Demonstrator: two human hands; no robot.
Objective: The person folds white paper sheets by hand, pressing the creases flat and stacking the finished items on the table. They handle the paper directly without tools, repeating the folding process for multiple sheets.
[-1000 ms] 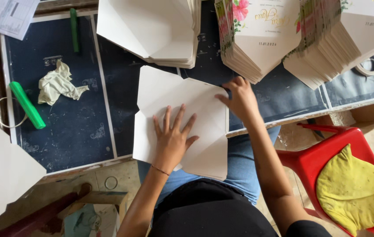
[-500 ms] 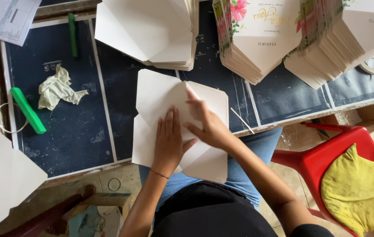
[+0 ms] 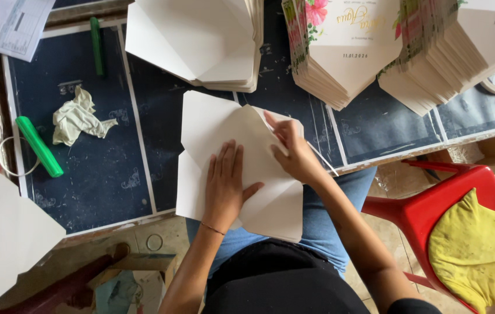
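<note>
The surface point(image 3: 84, 174) carries stacks point(image 3: 212, 40) of white card beyond your hands. The envelope blank point(image 3: 224, 125) lies flat at the near edge, partly overhanging your lap. It looks light, thin and stiff enough to crease, so hold it by flaps and edges. Your left hand point(image 3: 224, 189) presses it open-palmed; your right hand point(image 3: 297, 154) pinches the upper right flap.

White unfolded envelope sheet point(image 3: 224, 131) — flat at the table's near edge, right flap partly folded inward.
</note>
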